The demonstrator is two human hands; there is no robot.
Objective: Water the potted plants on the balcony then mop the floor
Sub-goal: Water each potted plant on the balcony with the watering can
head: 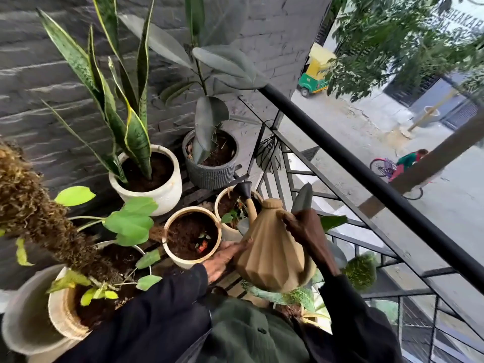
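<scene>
Right hand (306, 231) is gripping the handle of the tan watering can (269, 255), fingers curled round it. Left hand (222, 260) is pressing against the can's lower side, fingers straight and together. Can is tilting forward, black-tipped spout (246, 189) sitting over the small cream pot (218, 203) beside the railing (340, 153).

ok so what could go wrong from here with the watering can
1. The watering can is held close to the railing above the street; if the right hand slips on the handle, it might drop.
2. Its spout sits over the far rim of the small cream pot, so water may miss the soil.
</scene>
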